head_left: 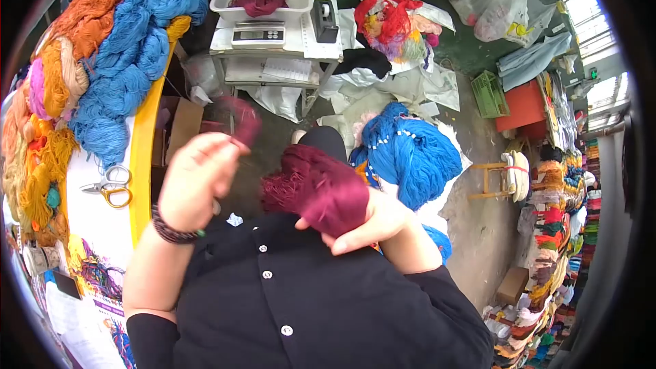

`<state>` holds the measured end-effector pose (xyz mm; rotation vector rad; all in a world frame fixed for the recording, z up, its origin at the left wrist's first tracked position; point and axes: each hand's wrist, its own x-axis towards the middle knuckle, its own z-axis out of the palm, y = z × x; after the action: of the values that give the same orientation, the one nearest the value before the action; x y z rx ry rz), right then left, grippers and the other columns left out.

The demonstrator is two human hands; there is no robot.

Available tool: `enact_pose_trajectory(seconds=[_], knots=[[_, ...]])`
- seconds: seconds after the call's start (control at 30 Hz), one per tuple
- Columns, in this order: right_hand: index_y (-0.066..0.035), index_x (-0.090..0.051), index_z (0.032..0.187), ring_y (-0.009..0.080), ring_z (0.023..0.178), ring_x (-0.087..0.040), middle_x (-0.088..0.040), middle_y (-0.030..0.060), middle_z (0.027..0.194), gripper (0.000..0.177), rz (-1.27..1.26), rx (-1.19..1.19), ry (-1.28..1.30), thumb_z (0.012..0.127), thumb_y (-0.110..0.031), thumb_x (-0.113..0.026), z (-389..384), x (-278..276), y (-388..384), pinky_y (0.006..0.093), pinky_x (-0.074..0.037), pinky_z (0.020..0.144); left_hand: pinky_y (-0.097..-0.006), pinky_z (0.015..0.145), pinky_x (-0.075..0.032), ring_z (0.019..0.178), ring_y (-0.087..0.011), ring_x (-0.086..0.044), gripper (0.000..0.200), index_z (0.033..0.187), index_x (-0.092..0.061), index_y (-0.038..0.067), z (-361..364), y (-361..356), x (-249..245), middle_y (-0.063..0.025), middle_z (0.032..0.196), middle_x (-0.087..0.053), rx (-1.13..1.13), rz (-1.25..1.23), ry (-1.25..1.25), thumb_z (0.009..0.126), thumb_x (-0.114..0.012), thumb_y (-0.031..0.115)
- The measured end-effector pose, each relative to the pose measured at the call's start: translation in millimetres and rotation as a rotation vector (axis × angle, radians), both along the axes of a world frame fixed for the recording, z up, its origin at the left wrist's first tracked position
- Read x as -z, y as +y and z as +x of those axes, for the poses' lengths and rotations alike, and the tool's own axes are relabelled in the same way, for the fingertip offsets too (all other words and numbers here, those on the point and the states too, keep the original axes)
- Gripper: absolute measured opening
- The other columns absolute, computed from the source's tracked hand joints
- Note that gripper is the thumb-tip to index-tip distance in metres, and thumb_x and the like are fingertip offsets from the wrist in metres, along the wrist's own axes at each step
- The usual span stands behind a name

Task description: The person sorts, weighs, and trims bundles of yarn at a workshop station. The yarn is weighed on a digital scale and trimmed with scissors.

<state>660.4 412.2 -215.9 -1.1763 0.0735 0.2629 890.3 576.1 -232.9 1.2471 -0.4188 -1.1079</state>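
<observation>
- The right hand (372, 225) has its grip closed around a maroon yarn bundle (321, 191), held in front of the person's black shirt (328, 307); the bundle's loose, frayed end points left.
- The left hand (205, 174), with a dark beaded bracelet (176, 232) at the wrist, is raised to the left of the bundle. Its grip is pinched on a small maroon tuft (244, 123), which is blurred; whether a strand joins tuft and bundle, I cannot tell.
- To the left runs a worktop (142, 157) with a yellow edge. Scissors (106, 186) lie on it, slightly apart, handles toward the right.
- Beyond the scissors, blue yarn (154, 20) and orange yarn (102, 7) are heaped along the far left.
- At the far side, a smaller worktop (304, 44) bears a scale (258, 35); just behind its display stands a white tub (273, 15) with more maroon yarn (261, 1) inside.
- Right of that, a mixed heap with red yarn (386, 17) rests on pale sheeting.
- Right of the bundle lies a large mass of bright blue yarn (410, 157).
- Farther right are a green crate (490, 94) and a wooden stool (488, 178); many coloured skeins (550, 232) line the right side.
</observation>
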Motion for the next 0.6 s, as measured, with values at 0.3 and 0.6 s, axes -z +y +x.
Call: enact_pose_trajectory(seconds=[0.3,0.6], knots=[[0.0,-0.057,0.109,0.009,0.09,-0.055,-0.061,0.0003,0.097,0.04,-0.061,-0.086,0.05,0.075,-0.007,-0.078,20,3,19,0.0275,-0.047,0.081,-0.0205,0.064,-0.046,0.073,-0.0035,-0.055,0.017,0.099,-0.061,-0.001,-39,-10,-10,0.0014,0.084,-0.062,0.373,-0.004,-0.04,0.091,-0.063,0.014],[0.007,-0.053,0.122,0.013,0.065,-0.059,-0.062,0.0067,0.075,0.055,0.116,-0.158,0.028,0.073,-0.008,-0.074,31,16,0,0.0243,-0.045,0.06,-0.019,0.046,-0.029,0.052,-0.004,-0.035,0.011,0.095,-0.052,0.009,49,48,-9,0.0058,0.066,-0.041,-0.434,-0.39,0.344,0.099,-0.048,0.018]])
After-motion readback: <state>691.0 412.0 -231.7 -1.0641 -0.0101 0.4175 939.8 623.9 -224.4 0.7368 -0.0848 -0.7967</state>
